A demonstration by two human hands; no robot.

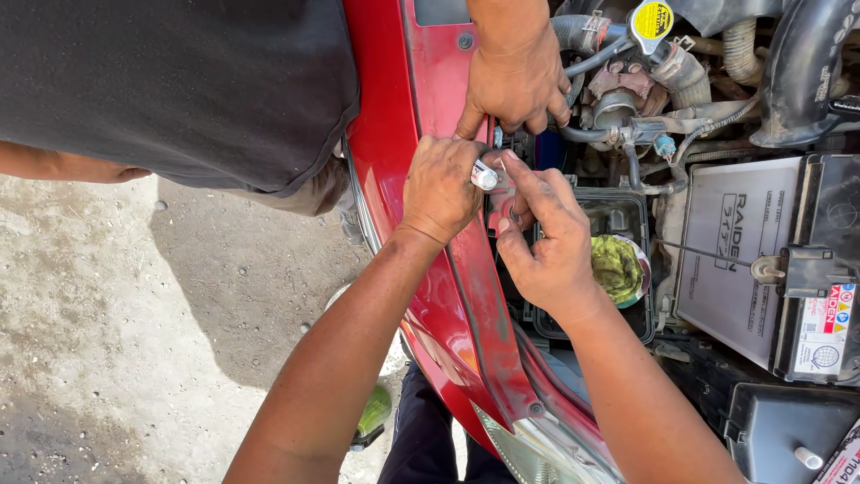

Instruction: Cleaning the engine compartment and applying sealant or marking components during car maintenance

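Fingers of your left hand (439,186) are curled tight around a small white tube (484,175), its tip poking out toward the right, so the tube sits right at the edge of the red front panel (421,108) where the panel meets the engine bay. That grip looks meant to aim the tip at the spot beside it. Your right hand (546,237) comes next: thumb and forefinger pinch a small dark piece just beside the tube tip, the other fingers loosely bent; what the piece is, cannot tell. It seems held steady there so the tube can reach it. Above both, a second person's hand (512,82) presses down on the panel edge, fingers hooked over into the bay, apparently bracing it; that person in a dark shirt (179,90) stands on the left. Further right, a green rag (616,267) lies in an open black housing (641,315), then the grey battery (743,251). A yellow cap (652,20) sits top right.
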